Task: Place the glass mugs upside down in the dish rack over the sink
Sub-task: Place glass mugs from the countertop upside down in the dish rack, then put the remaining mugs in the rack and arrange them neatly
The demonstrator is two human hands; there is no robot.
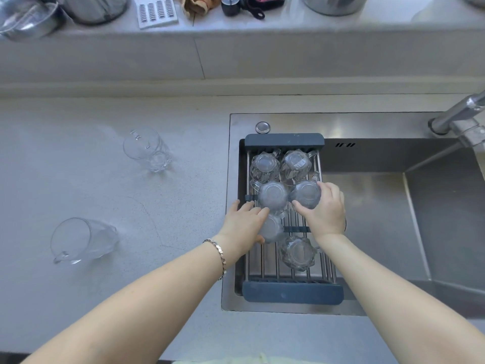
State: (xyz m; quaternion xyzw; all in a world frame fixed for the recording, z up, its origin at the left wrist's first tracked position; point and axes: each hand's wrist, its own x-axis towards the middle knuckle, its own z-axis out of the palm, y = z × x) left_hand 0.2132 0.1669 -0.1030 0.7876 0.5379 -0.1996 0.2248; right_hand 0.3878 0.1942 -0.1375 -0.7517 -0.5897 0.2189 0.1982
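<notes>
A dark-framed wire dish rack (291, 294) spans the left end of the steel sink. Several glass mugs stand upside down in it: two at the back (265, 165), one in the middle (273, 194), one near the front (298, 253). My right hand (325, 211) is wrapped around an upturned mug (305, 194) at the rack's right side. My left hand (245, 222) grips another upturned mug (273, 229) on the rack's left side. On the counter, one mug (148, 149) stands upright and another (84, 240) lies on its side.
The sink basin (380, 219) opens to the right of the rack, with a faucet (462, 116) at the back right. A raised ledge behind holds steel pots (29, 17), a white card (157, 11) and dark items.
</notes>
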